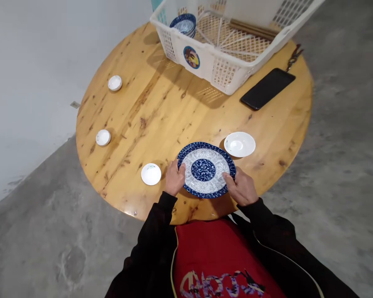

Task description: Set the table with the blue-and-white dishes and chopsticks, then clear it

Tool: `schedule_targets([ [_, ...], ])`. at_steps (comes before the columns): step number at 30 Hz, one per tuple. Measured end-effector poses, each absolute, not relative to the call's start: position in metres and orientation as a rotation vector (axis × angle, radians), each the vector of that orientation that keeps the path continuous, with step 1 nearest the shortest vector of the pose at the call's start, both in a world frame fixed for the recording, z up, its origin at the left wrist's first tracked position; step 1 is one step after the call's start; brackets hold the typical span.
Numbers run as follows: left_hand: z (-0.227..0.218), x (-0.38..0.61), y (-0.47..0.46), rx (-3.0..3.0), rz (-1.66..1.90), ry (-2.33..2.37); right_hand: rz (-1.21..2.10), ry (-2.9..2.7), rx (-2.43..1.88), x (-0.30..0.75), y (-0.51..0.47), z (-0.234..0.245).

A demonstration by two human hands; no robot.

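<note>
A blue-and-white patterned plate [203, 169] is held between my two hands near the front edge of the round table. My left hand [174, 177] grips its left rim, thumb on top. On the opposite rim, my right hand [241, 187] is closed, its thumb also over the upper face. The fingers beneath the plate are hidden. Just left of my left hand sits a small white dish [151, 174]. Beyond the plate's right side is a larger white bowl [239, 144], very close to the rim.
A white plastic basket [202, 62] stands at the back, holding blue-patterned bowls [184, 25] and brown sticks [253, 29]. A black phone [267, 89] lies right of it. Two small white bowls [115, 83] [103, 137] sit along the left of the wooden table [152, 124].
</note>
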State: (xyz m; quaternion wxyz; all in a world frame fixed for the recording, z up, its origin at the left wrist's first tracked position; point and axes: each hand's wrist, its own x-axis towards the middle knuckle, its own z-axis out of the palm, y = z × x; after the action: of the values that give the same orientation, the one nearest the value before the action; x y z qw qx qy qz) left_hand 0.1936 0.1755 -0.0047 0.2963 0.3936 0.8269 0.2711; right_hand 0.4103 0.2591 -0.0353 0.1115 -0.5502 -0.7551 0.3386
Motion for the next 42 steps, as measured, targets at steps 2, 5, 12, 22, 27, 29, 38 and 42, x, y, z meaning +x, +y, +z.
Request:
schedule_targets([
  [2,-0.005,0.192,0.177,1.047,0.659,2.249,0.969,-2.302,-1.573,0.408,0.264,-0.041],
  [5,-0.005,0.19,0.181,1.078,0.536,2.33,0.911,-2.434,-1.547,0.405,0.27,-0.044],
  [12,-0.006,0.189,0.19,1.154,0.314,2.413,0.715,-2.686,-1.646,0.398,0.282,-0.04],
  [22,-0.005,0.191,0.193,1.213,0.271,2.405,0.636,-2.801,-1.657,0.395,0.286,-0.035],
  [27,-0.009,0.187,0.192,1.224,0.321,2.411,0.657,-2.796,-1.627,0.395,0.285,-0.037],
  [29,-0.011,0.184,0.19,1.221,0.37,2.409,0.687,-2.769,-1.624,0.395,0.284,-0.038],
  [38,-0.027,0.165,0.181,0.914,0.756,2.183,1.26,-2.095,-1.484,0.386,0.278,-0.068],
  [42,-0.029,0.167,0.183,0.766,0.972,2.019,1.331,-1.857,-1.489,0.371,0.276,-0.078],
])
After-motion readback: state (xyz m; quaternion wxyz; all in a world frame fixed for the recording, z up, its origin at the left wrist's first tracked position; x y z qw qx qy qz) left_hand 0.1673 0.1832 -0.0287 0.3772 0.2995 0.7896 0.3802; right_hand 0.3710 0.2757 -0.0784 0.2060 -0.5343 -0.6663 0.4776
